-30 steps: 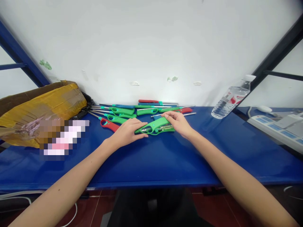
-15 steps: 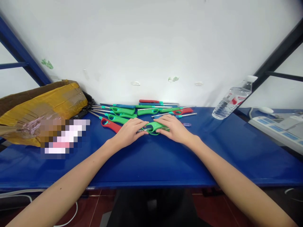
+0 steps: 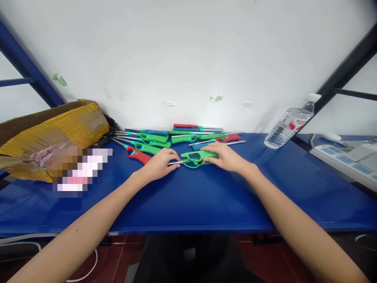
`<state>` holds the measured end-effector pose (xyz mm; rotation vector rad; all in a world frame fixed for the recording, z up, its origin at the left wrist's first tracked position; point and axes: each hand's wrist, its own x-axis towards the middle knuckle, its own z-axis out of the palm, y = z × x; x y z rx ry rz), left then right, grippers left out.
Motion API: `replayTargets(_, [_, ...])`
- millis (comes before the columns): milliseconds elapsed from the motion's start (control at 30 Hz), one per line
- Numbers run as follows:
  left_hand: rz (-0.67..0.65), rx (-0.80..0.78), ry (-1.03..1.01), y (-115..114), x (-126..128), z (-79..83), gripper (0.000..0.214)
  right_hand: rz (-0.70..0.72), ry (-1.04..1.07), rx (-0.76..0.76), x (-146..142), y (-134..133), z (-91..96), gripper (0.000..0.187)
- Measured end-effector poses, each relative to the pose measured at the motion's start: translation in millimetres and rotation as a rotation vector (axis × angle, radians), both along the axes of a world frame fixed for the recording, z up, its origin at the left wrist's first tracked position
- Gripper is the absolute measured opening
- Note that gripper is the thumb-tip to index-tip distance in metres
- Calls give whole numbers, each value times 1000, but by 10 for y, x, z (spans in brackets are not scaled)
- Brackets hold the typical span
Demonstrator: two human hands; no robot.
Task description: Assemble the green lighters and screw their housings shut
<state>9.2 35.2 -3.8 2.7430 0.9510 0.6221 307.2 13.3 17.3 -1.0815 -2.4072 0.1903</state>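
Observation:
A green long-nosed lighter (image 3: 196, 158) lies on the blue table (image 3: 188, 196) between my hands. My right hand (image 3: 225, 157) is wrapped round its green handle. My left hand (image 3: 159, 165) pinches the thin metal nozzle at the lighter's left end. Behind them lies a pile of several more lighters (image 3: 165, 137) with green, red and blue handles, along the white wall.
A taped cardboard box (image 3: 50, 133) sits at the left with a blurred patch in front. A water bottle (image 3: 287, 122) leans at the right rear. A white power strip (image 3: 344, 159) and a mouse (image 3: 330, 136) lie far right.
The lighter has been laid flatter on the table and shifted a little right. My hands have drawn apart, so the metal nozzle now shows between them.

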Motion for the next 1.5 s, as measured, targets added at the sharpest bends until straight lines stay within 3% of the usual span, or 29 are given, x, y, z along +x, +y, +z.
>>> replayTargets(200, [-35,-5,-16,15,20,-13,17,-22,14,-29,17,5,-2,37])
replayTargets(433, [-102,-20,-56,59,-20,-17,16,56,35,-109,-54,-104,77,32])
replayTargets(600, [-60,-31,-43,67,-36,-21,18,62,23,-142,-65,-83,13,35])
replayTargets(767, [-32,-29,-64,9,-26,29,37,79,28,-135,-51,-10,-100,38])
replayTargets(933, [-39,-24,-84,-33,48,14,26,90,22,-148,-55,1,-112,37])
replayTargets(1500, [-31,15,-48,-84,98,27,26,95,16,-173,-77,2,-90,37])
